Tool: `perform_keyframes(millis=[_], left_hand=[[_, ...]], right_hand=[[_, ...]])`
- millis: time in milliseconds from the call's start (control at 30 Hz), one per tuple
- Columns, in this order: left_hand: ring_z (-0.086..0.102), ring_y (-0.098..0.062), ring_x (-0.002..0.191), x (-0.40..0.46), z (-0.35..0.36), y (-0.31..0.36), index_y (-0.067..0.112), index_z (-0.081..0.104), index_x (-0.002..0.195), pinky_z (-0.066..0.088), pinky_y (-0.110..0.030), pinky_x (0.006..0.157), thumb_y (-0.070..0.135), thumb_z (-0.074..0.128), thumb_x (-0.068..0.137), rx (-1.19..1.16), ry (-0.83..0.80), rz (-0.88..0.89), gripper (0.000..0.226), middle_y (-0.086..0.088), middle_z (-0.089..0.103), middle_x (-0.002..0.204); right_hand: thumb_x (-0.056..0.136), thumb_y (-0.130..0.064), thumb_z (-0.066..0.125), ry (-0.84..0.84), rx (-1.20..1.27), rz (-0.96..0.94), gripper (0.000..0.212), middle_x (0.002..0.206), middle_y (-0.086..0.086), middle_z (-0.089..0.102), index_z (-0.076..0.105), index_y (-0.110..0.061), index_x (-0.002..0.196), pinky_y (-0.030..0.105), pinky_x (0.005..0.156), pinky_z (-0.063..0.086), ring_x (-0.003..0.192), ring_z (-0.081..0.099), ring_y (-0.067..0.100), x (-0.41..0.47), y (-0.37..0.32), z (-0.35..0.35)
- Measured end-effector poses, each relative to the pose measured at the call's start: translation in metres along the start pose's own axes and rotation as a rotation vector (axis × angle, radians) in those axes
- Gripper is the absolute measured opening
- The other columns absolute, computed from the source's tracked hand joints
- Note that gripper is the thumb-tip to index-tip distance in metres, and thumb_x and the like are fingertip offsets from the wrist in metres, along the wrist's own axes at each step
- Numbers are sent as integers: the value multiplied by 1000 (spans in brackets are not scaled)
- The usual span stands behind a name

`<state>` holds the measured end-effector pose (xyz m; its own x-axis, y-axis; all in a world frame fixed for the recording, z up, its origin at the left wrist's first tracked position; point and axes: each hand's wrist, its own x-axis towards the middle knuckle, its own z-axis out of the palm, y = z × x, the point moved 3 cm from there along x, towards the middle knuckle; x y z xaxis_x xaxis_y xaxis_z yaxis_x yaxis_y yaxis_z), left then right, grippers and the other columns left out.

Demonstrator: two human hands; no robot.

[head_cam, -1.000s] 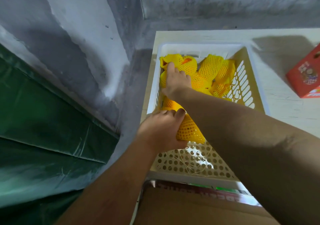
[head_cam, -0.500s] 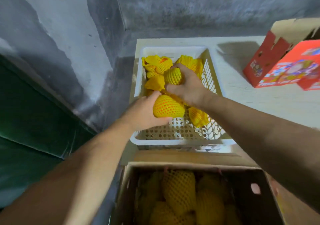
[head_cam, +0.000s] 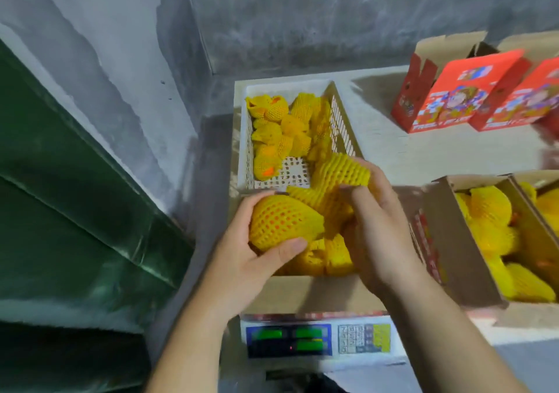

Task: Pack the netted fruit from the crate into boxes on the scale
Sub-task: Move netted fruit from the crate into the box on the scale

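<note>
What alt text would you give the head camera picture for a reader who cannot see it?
Two bare hands each hold yellow-netted fruit over an open cardboard box on a scale: the left hand grips a round fruit, the right hand another. A white crate of netted fruit stands behind.

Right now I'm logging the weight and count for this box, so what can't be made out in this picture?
- Scale display, head view: green digits too blurred to read.
- Brown cardboard box on the scale: both hands and the fruit they hold cover its contents, so no count.
- Right hand: its grip on the yellow netted fruit is partly hidden behind the fruit.
- Second filled cardboard box: cut off by the right edge.
</note>
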<state>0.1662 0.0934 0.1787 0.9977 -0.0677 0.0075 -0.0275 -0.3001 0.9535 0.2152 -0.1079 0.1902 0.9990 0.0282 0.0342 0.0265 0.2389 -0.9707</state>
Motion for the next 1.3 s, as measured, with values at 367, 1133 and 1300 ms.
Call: perform_keyframes(millis=[367, 1133, 1300], left_hand=[[59, 2, 127, -43, 2, 6, 48, 50, 147, 50, -42, 111, 59, 71, 89, 52, 70, -51, 62, 24, 63, 138], [70, -20, 122, -100, 4, 17, 26, 55, 150, 56, -51, 105, 53, 80, 85, -277, -20, -59, 75, 3, 71, 135], [73, -14, 112, -105, 17, 17, 29, 62, 141, 60, -33, 89, 40, 77, 93, -357, -11, -79, 52, 4, 75, 125]], right_hand=[[71, -35, 83, 120, -18, 59, 72, 117, 12, 73, 57, -17, 136, 61, 99, 55, 111, 70, 35, -78, -11, -6], [106, -24, 56, -44, 214, 176, 28, 112, 16, 76, 71, -14, 127, 37, 70, 60, 93, 75, 23, -142, -19, 54], [108, -23, 53, 43, 160, 33, 21, 98, 10, 73, 72, -14, 109, 46, 83, 60, 92, 68, 22, -146, -13, 55]])
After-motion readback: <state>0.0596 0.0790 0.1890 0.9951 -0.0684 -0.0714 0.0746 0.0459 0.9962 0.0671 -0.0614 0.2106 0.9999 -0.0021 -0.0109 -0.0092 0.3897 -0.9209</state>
